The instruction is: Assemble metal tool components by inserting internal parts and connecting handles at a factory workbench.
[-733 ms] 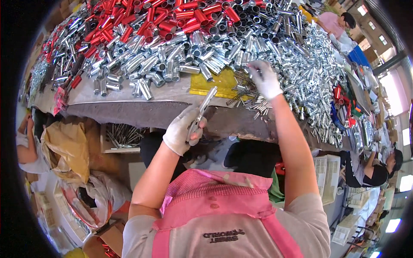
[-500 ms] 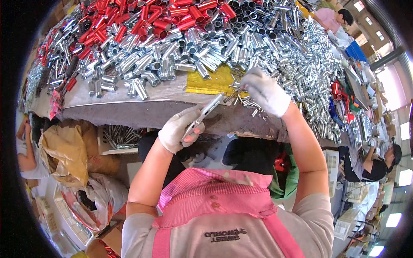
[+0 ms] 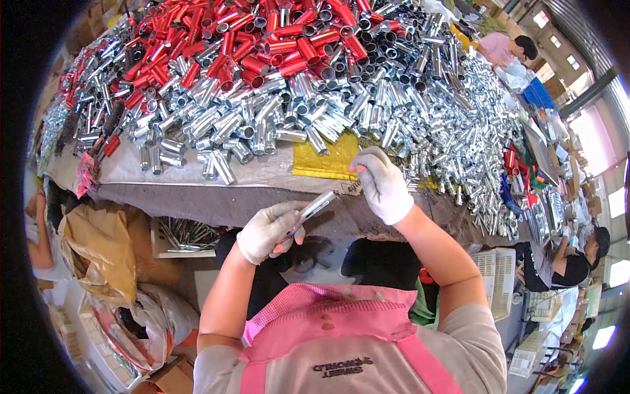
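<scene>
My left hand (image 3: 269,231), in a whitish glove, is closed around a slim silver metal tube (image 3: 317,205) that slants up to the right. My gloved right hand (image 3: 380,184) pinches a small coiled spring (image 3: 347,188) just beyond the tube's upper end. The spring's near end is close to the tube's mouth; whether it is inside I cannot tell. Behind the right hand lies a yellow plastic sheet (image 3: 318,159) at the table's near side. Silver tubes (image 3: 262,128) are heaped beyond it.
Red tubes (image 3: 289,49) pile up at the back, and small silver parts (image 3: 453,144) spread to the right. Below the table edge stand a box of metal rods (image 3: 187,235) and a tan sack (image 3: 98,253). Other people work at right (image 3: 571,259) and far right (image 3: 502,49).
My right hand has come from the small parts toward the tube, bringing a spring. My left hand still holds the tube. The view has tilted, so the table sits lower in the picture.
</scene>
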The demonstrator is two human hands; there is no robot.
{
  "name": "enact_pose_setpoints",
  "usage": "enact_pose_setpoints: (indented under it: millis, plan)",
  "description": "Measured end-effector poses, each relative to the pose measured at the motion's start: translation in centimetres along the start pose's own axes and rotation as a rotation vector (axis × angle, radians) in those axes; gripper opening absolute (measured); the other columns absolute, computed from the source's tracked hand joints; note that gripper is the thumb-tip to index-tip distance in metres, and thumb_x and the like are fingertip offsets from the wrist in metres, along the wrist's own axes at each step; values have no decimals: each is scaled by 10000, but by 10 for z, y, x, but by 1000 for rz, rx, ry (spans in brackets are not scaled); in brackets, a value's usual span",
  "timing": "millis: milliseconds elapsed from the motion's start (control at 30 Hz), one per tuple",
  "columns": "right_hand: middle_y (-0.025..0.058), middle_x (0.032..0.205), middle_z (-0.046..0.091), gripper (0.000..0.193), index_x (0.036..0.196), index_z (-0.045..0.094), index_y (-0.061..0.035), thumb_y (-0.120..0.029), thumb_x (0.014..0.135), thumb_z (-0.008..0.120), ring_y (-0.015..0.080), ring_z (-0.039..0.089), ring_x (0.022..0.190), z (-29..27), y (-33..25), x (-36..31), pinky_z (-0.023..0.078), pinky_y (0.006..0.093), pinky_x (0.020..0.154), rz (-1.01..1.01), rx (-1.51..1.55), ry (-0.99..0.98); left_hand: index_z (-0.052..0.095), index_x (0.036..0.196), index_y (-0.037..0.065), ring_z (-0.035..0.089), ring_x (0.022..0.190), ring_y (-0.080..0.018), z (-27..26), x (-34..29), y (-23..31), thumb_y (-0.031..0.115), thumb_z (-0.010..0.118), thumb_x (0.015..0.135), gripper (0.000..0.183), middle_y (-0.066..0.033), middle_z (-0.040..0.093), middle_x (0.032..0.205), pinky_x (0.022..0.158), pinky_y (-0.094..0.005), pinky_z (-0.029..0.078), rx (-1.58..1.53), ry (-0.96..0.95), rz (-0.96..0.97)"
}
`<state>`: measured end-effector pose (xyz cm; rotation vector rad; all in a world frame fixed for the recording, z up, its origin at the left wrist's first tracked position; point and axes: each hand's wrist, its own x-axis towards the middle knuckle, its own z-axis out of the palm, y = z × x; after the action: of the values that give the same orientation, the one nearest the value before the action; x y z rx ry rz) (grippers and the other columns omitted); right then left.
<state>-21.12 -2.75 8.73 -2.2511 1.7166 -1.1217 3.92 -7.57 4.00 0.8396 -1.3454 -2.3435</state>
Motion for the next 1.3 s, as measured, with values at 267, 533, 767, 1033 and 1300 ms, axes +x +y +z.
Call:
enact_pose_setpoints:
  millis: [267,533,767,1033,1300]
  plan:
    - [164,945,549,165,1003,571,-44,-139,903,479,348,584,846,34,-18,2,490,400,745,-35,82,-434,433,1270,2,360,385,-47,-5,4,2,244,489,948,407,-112,611,727,348,-169,268,3,-25,61]
    - [258,1094,568,492,1208,485,-4,-386,898,488,421,551,978,39,98,137,423,450,894,375,-245,513,455,1119,16,377,387,-50,13,6,-12,212,506,938,271,-94,627,842,335,-187,266,-192,324,167]
    - [233,1005,626,370,1030,556,-46,-366,856,487,403,595,956,16,152,153,455,456,850,551,-387,182,373,1249,23,535,676,-105,24,1,-27,143,479,935,353,-105,571,1015,495,-208,431,-302,284,196]
    - [138,1068,594,193,1097,525,-39,-132,938,467,251,570,941,-11,81,26,449,366,851,882,1643,249,432,1066,63,411,479,-66,34,19,-20,277,445,962,238,-60,541,824,376,-190,300,-206,149,76]
    - [213,1191,555,240,1158,453,-36,-1,922,428,322,542,1109,7,9,-60,390,440,993,608,1488,181,464,1122,35,333,399,-51,49,22,-9,313,470,946,329,-73,552,724,340,-188,209,-158,-87,-57]
